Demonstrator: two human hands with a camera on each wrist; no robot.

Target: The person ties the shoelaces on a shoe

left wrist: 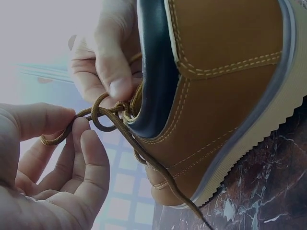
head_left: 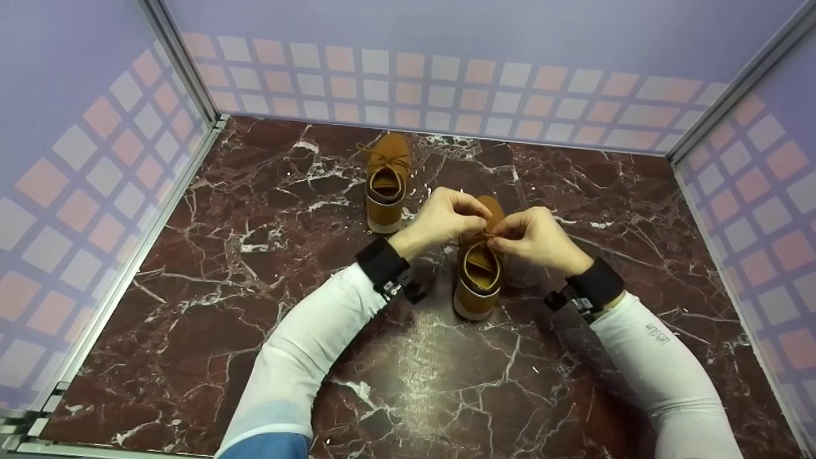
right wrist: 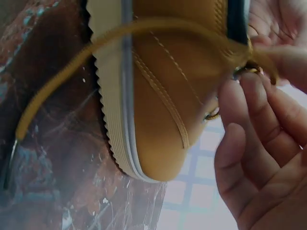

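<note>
Both hands are over the front opening of a tan lace-up shoe (head_left: 477, 305), whose heel faces me in the head view. Between the thumb and fingers of my left hand (head_left: 440, 220) is a loop of brown shoelace (left wrist: 57, 139). My right hand (head_left: 539, 239) pinches the lace close to the knot at the eyelets, its thumb against the shoe's dark collar (left wrist: 156, 72). One lace end (left wrist: 165, 173) hangs down the shoe's side. Another strand (right wrist: 62, 72) arcs away in the right wrist view and ends in a tip (right wrist: 9, 163).
A second tan shoe (head_left: 386, 213), its lace tied in a bow (head_left: 387, 157), stands farther back to the left. Both shoes are on a dark red marbled surface (head_left: 255, 306). Checkered panels (head_left: 408, 83) in metal frames enclose the back and sides.
</note>
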